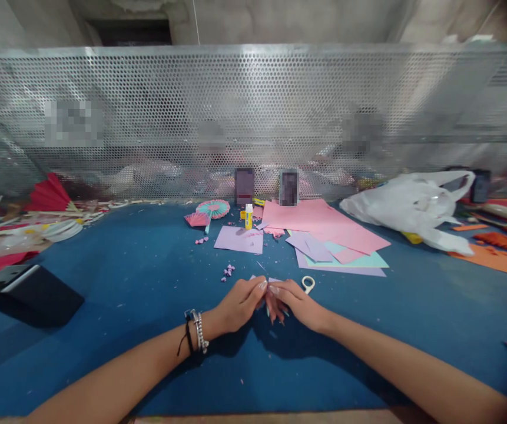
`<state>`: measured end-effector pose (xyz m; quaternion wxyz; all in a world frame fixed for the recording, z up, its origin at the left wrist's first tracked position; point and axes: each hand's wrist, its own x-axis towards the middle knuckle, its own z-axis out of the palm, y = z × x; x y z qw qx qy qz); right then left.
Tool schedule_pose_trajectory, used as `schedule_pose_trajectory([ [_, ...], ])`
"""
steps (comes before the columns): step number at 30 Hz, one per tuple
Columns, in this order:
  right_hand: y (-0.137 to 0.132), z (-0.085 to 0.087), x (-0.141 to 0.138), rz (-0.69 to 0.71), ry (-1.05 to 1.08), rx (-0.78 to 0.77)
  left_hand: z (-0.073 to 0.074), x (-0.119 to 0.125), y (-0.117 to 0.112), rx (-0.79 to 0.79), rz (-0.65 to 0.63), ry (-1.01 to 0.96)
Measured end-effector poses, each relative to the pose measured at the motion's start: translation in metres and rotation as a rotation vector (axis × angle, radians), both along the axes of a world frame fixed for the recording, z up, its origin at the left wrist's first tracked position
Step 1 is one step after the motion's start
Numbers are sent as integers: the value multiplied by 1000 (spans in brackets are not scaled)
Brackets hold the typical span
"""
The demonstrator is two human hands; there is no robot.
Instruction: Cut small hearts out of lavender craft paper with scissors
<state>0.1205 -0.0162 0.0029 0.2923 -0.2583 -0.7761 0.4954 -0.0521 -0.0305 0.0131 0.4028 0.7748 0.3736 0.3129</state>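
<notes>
My left hand (241,300) and my right hand (300,301) meet over the near middle of the table. Both are closed, thumbs and fingertips pinching a small piece of lavender paper (275,281); only its edges show between the fingers. Just beyond my right hand lies a white scissors handle (308,284), the rest hidden by the hand. Small rolled purple bits (228,271) sit ahead of my left hand. Farther out is a lavender paper sheet (238,239) with small pink pieces on it. Behind that, a yellow glue stick (248,217) stands upright without its cap.
A pleated mint-and-pink paper fan (212,209) lies behind. Pink paper sheets (319,218) spread at right, near a white plastic bag (403,206). Two phones (244,187) lean on the perforated metal screen (253,118). A dark tilted stand (36,294) is at left.
</notes>
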Motion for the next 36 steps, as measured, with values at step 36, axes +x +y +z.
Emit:
schedule_pose_trajectory([
  [36, 4, -5, 0, 46, 94, -162, 0, 0, -3, -21, 8, -16],
])
